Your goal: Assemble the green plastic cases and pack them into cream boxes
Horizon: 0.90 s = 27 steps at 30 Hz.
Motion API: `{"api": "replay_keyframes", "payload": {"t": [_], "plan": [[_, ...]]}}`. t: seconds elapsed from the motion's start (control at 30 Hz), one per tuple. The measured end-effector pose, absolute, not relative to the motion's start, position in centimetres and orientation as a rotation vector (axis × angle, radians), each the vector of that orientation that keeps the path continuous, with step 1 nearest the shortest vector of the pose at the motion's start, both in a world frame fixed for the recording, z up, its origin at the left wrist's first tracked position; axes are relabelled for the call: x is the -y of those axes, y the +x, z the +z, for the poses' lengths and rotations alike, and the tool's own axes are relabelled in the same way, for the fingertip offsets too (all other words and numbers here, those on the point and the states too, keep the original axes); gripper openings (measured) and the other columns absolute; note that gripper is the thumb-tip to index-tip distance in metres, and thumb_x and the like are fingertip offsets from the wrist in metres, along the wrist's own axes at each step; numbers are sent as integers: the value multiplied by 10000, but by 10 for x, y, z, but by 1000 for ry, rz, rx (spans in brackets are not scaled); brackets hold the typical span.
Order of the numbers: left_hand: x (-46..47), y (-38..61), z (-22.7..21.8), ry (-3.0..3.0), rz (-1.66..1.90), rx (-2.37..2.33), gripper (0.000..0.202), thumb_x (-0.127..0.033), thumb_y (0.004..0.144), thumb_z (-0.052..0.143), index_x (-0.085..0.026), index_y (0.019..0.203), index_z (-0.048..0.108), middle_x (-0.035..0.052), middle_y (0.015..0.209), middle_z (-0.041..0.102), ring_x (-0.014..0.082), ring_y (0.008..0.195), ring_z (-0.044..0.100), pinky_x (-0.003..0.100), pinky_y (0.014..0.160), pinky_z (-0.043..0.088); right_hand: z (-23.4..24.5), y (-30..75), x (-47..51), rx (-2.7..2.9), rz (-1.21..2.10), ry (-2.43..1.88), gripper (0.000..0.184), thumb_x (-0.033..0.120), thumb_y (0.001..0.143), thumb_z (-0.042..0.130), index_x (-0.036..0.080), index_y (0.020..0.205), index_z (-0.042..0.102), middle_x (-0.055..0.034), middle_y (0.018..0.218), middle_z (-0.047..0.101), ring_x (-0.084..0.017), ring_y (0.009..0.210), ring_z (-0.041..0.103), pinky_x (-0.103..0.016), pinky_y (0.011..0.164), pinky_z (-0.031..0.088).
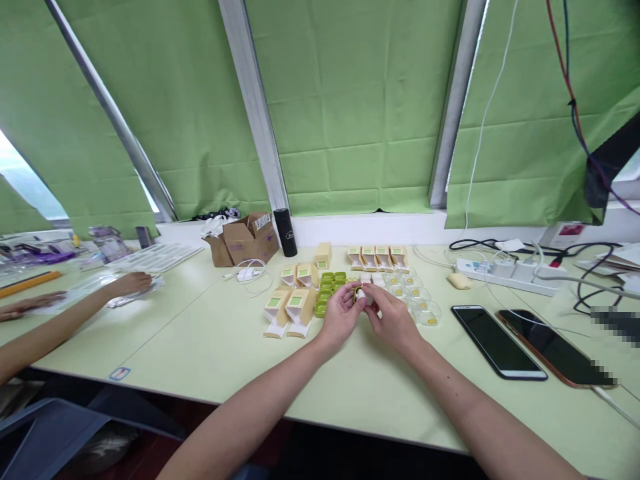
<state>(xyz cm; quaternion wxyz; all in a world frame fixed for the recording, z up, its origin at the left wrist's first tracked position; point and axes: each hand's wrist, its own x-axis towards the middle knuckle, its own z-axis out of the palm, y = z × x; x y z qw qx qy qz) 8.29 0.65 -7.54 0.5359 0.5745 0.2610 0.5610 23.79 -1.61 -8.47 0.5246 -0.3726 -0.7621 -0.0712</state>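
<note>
Your left hand (341, 315) and right hand (393, 316) meet above the table (350, 393). The fingers of both are closed on a small green-and-white piece (361, 294), held between the fingertips, near the green containers and above the table surface. The fingers cover much of the piece; whether it contains anything cannot be determined.

Immediately left of it, the small green containers (321, 309) stand in two columns; their contents are too small to identify. To the right, clear plastic cups (429, 308) are grouped closely, several with a yellow patch inside. White pieces (378, 279) lie between the two groups, partly hidden by your right hand.

Left of the green containers, four cream cartons (300, 301) stand two by two, each with a green panel and its front flap extended toward you. A further cream carton (323, 254) stands behind them, and a row of four small cartons (377, 258) stands behind the clear cups.

At the rear, the cardboard box (253, 240) has raised flaps; its interior is not visible. The black tumbler (285, 233) stands upright just beside it.
</note>
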Motion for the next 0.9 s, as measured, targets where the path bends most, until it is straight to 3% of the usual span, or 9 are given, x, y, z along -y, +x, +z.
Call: {"api": "replay_keyframes", "payload": {"t": [0.3,0.7,0.9], "plan": [[-5,83,-74,1392,1346,-641,464,-363,838,872,-174,1207,664,145,1266,737,264,1242,705,416,1107,564,-88,237,14,1804,-185,-906,387,117,996,546,230,1355,636,-148,1319,744,-266,1042,786,-440,896,682],[-3,84,-73,1392,1355,-640,464,-385,838,871,-173,1197,667,137,1224,743,260,1199,721,411,1070,589,-83,236,16,1821,-172,-917,355,81,977,519,204,1287,640,-164,1290,750,-255,938,789,-439,848,677],[-4,85,-72,1344,1356,-641,474,-335,815,891,-164,1205,683,147,1247,747,270,1231,712,431,1110,571,-81,237,19,1817,-96,-944,400,105,984,540,228,1361,589,-138,1295,735,-254,970,769,-434,863,665]]}}
